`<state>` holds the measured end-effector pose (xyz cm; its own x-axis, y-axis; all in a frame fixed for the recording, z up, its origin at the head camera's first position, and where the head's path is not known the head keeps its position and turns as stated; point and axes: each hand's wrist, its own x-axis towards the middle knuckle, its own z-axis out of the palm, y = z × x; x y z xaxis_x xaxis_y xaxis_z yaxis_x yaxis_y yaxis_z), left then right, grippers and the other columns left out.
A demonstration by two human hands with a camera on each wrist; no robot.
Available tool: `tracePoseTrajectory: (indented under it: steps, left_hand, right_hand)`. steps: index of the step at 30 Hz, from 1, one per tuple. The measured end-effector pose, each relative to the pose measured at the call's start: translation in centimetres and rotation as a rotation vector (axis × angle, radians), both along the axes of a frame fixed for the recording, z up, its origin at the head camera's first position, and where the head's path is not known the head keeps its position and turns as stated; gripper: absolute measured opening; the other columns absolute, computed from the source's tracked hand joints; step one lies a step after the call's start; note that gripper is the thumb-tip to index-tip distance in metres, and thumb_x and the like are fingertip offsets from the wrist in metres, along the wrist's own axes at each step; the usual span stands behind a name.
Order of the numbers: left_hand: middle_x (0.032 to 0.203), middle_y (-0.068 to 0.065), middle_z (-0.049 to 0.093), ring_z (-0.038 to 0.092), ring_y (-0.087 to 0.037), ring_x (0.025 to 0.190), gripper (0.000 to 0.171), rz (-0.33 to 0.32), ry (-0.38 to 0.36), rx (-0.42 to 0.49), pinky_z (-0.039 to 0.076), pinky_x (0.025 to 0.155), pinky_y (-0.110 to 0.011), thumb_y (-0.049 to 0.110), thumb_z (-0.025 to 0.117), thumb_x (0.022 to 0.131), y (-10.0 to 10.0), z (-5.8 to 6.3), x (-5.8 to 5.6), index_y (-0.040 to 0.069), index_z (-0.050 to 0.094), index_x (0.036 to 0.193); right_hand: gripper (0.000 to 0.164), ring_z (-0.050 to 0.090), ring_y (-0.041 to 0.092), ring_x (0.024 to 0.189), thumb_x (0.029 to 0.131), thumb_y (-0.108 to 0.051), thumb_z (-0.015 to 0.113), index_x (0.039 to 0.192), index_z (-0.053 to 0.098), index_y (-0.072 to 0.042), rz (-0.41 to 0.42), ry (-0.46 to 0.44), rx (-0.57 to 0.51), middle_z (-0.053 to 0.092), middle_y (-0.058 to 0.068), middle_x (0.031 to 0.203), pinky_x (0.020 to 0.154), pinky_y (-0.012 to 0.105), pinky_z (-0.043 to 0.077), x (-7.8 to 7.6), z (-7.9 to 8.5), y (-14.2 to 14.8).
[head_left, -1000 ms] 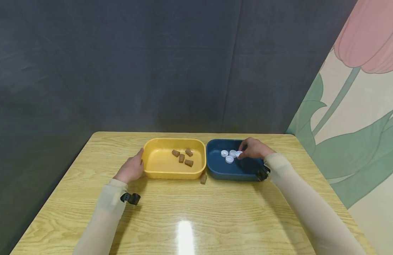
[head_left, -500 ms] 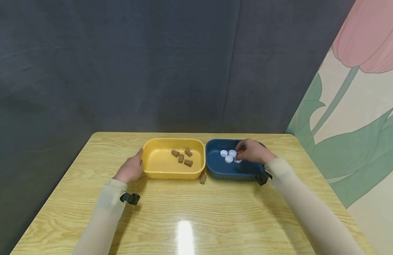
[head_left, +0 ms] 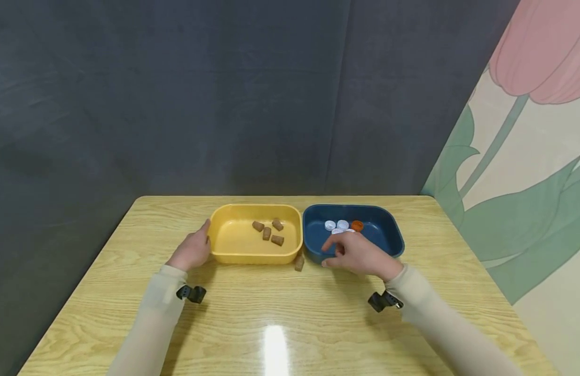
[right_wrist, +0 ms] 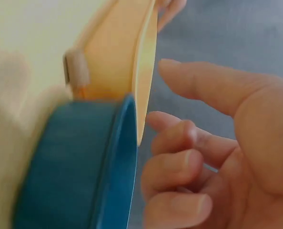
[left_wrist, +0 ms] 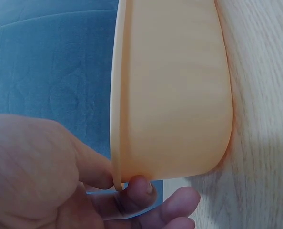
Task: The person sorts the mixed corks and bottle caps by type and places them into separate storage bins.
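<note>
My left hand [head_left: 192, 250] pinches the left rim of a yellow plastic basin [head_left: 245, 258]; in the left wrist view thumb and forefinger are on either side of that rim. Several brown corks [head_left: 277, 240] lie inside the basin. My right hand [head_left: 358, 254] hovers over the near rim of a dark blue basin [head_left: 393, 235], thumb and forefinger apart and nothing between them. White caps [head_left: 343, 224] and an orange cap [head_left: 357, 226] lie in the blue basin, some partly hidden by this hand. One more cork [head_left: 299, 262] is on the table, near the gap between the basins.
Both basins stand side by side on a wood-grain table [head_left: 233, 324]. Behind it hangs a dark grey cloth [head_left: 224, 104]. A wall with a painted tulip [head_left: 539, 52] is at the right.
My right hand let go of a cap inside the blue basin, then came out toward the near rim and left, uncovering the orange cap. My left hand stays at the yellow basin.
</note>
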<state>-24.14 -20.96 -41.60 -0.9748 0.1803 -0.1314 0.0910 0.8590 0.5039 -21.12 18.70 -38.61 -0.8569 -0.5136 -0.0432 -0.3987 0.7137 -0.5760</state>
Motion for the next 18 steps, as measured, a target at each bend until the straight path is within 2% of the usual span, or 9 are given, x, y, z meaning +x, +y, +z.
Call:
tracePoseTrajectory:
  steps: [3, 7, 12, 14, 18]
  left_hand:
    - [0.077, -0.011, 0.052, 0.036, -0.013, 0.047, 0.058, 0.002, -0.004, -0.001, 0.04, 0.056, -0.032, 0.008, 0.028, 0.105, 0.0, 0.0, 0.0, -0.01, 0.006, 0.156]
    - [0.083, -0.015, 0.055, 0.037, -0.014, 0.048, 0.058, 0.001, -0.002, -0.009, 0.041, 0.058, -0.033, 0.008, 0.027, 0.105, -0.1, 0.0, 0.0, -0.01, 0.006, 0.156]
    - [0.084, -0.014, 0.055, 0.037, -0.014, 0.049, 0.058, 0.002, 0.001, -0.009, 0.041, 0.06, -0.034, 0.008, 0.027, 0.106, -0.1, 0.0, -0.1, -0.01, 0.006, 0.156]
    - [0.082, -0.013, 0.053, 0.037, -0.014, 0.048, 0.058, 0.006, -0.011, -0.003, 0.041, 0.059, -0.033, 0.009, 0.027, 0.106, -0.1, 0.0, -0.1, -0.009, 0.005, 0.157]
    - [0.087, -0.015, 0.057, 0.037, -0.014, 0.048, 0.058, 0.009, -0.021, 0.005, 0.041, 0.057, -0.033, 0.008, 0.028, 0.106, 0.0, -0.1, -0.1, -0.009, 0.005, 0.157]
  right_hand:
    - [0.034, 0.046, 0.007, 0.057, 0.086, -0.024, 0.08, 0.113, 0.071, -0.006, 0.043, -0.022, 0.015, 0.052, -0.006, 0.065, 0.058, 0.024, 0.04, 1.0, -0.3, -1.2]
    - [0.051, 0.049, 0.006, 0.058, 0.084, -0.028, 0.08, 0.124, 0.065, 0.0, 0.066, -0.061, 0.034, 0.055, -0.008, 0.066, 0.056, 0.023, 0.041, 1.9, -1.5, -2.7]
    - [0.06, 0.053, 0.008, 0.057, 0.085, -0.027, 0.079, 0.133, 0.056, 0.001, 0.056, -0.071, 0.03, 0.057, -0.006, 0.066, 0.055, 0.025, 0.044, 2.2, -3.2, -4.1]
    - [0.062, 0.053, 0.008, 0.056, 0.086, -0.027, 0.078, 0.135, 0.053, 0.0, 0.043, -0.066, 0.055, 0.057, -0.006, 0.066, 0.053, 0.025, 0.043, 2.2, -3.8, -4.5]
    - [0.073, 0.052, 0.008, 0.055, 0.087, -0.028, 0.077, 0.144, 0.043, 0.004, 0.024, -0.057, 0.105, 0.057, -0.007, 0.066, 0.05, 0.025, 0.042, 2.1, -4.6, -5.2]
